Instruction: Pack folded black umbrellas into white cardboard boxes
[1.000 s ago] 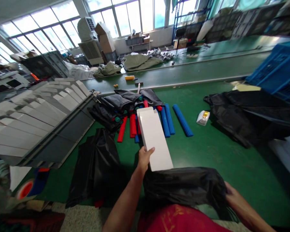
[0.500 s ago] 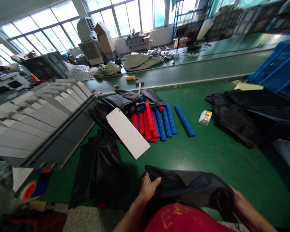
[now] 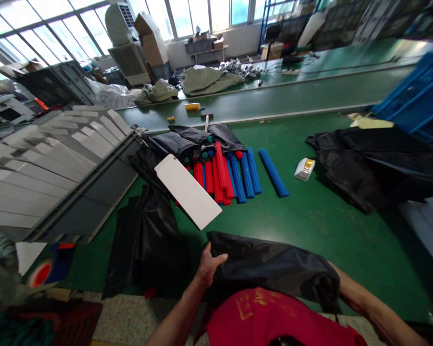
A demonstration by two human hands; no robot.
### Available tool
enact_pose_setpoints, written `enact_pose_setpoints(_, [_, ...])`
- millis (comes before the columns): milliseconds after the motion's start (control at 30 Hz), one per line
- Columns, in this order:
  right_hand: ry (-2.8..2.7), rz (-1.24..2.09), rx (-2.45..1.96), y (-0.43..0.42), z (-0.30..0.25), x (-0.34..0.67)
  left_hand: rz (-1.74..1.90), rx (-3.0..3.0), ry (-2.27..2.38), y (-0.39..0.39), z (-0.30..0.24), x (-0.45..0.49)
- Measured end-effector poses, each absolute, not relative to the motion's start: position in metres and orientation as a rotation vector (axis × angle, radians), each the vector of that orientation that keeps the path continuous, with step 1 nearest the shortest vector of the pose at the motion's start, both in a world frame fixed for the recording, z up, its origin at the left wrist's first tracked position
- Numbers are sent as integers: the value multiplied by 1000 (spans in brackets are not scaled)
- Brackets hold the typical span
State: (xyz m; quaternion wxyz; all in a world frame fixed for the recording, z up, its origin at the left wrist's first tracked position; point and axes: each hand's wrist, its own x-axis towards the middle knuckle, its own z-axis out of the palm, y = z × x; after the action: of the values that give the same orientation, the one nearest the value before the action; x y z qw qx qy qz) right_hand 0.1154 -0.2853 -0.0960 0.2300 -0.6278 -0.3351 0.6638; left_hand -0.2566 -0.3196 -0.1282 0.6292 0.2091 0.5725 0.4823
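A long black fabric bag lies stretched across in front of me, close to the table's near edge. My left hand is closed on the bag's left end, with the thumb on the near side. At the right end, my right wrist goes in at or behind the bag, and that hand's fingers are hidden. Left of my left hand lies a pile of black bags. Beyond the held bag, a white board leans partly over red ribbed rods and blue ribbed rods.
One blue rod lies apart on the green table, near a clear plastic piece with a yellow part. More black bags and a blue crate are on the right. A grey crate of white boxes stands left.
Both hands have moved a little up and left in view with the black bag, which now looks flatter along its top. The camera view has shifted slightly.
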Motion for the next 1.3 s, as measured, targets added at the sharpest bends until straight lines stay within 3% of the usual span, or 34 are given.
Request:
enact_pose_setpoints(400, [-1147,1805,-1781,-265,-113,115,1141,533,1357,-330,-133,-264])
enact_pose_setpoints(767, [-1349,1593,-1713,-256,-108,105,1147,580,1481,-331,-132,-268])
enact_pose_setpoints(1100, [-656,1888,-1427,-262,-119,97,1139,655,1437,-319,-129,-263])
enact_pose_setpoints(1300, [-1085,1923,-1584,-259,-127,96,1105,595,1635,-313,-141,-265])
